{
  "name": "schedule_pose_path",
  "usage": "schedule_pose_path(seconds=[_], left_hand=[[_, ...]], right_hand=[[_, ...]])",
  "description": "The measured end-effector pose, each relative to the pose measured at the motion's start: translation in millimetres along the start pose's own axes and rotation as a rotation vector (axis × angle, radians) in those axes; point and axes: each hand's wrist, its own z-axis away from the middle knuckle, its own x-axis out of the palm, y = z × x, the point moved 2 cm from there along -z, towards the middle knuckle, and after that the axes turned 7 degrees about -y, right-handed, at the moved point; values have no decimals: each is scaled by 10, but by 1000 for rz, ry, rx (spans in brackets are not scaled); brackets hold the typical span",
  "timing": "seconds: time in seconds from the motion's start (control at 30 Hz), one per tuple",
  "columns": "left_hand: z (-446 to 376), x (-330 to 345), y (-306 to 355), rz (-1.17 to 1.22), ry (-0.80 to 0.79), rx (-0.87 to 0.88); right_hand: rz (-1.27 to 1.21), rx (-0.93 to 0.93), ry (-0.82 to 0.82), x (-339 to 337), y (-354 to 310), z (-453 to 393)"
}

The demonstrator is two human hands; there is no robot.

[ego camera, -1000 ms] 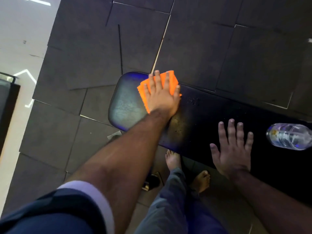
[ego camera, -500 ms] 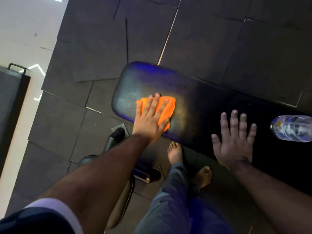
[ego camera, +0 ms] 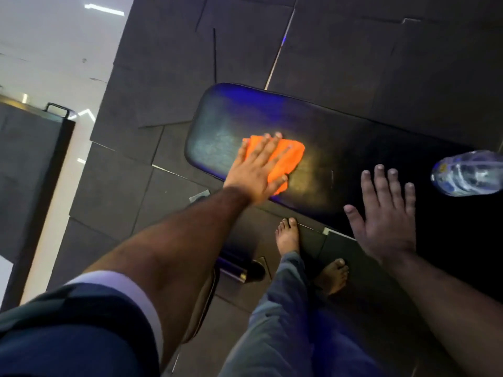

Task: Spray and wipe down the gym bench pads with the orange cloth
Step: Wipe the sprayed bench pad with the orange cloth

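The left hand (ego camera: 260,170) lies flat with fingers (ego camera: 275,151) spread, pressing the orange cloth (ego camera: 285,159) onto the black bench pad (ego camera: 223,137) near its rounded end. The right hand (ego camera: 386,219) rests open on the pad, fingers spread, near a clear bottle (ego camera: 468,172)

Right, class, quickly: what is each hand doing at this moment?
Left hand: open, flat, pressing the orange cloth onto the bench pad.
Right hand: open, fingers spread, holding nothing.

Dark rubber floor tiles (ego camera: 340,55), black cabinet (ego camera: 30,170) at left edge
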Motion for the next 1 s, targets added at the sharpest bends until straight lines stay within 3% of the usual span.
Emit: schedule_pose_path(seconds=[0.1, 0.17, 0.23, 0.33, 0.4, 0.47, 0.53, 0.6, 0.7, 0.77, 0.87, 1.0], left_hand=[[-379, -273, 486, 250, 53, -355], [-585, -349, 920, 331, 69, -420], [-638, -298, 1360, 270, 76, -296], [-351, -23, 1831, 77, 60, 108], [-136, 130, 1744, -13, 42, 344], [-52, 140, 1418, -94, 0, 450], [-80, 61, 1092, -121, -11, 397], [-258, -89, 939, -52, 6, 227], [-792, -396, 1151, 124, 7, -81], [-1198, -559, 1485, 218, 1, -173], [-1419, -580, 1997, 184, -14, -43], [-791, -243, 2211, 54, 64, 245]], right_hand=[[33, 97, 14, 2, 158, 310], [51, 151, 29, 31, 288, 508], [68, 207, 38, 74, 417, 685], [77, 262, 43, 135, 547, 872], [93, 241, 35, 154, 603, 915], [98, 209, 25, 159, 646, 928], [92, 201, 19, 164, 659, 933], [87, 208, 19, 159, 642, 924], [68, 215, 23, 137, 601, 914], [49, 218, 37, 119, 590, 911], [6, 217, 48, 96, 581, 938], [-51, 204, 36, 6, 575, 926]])
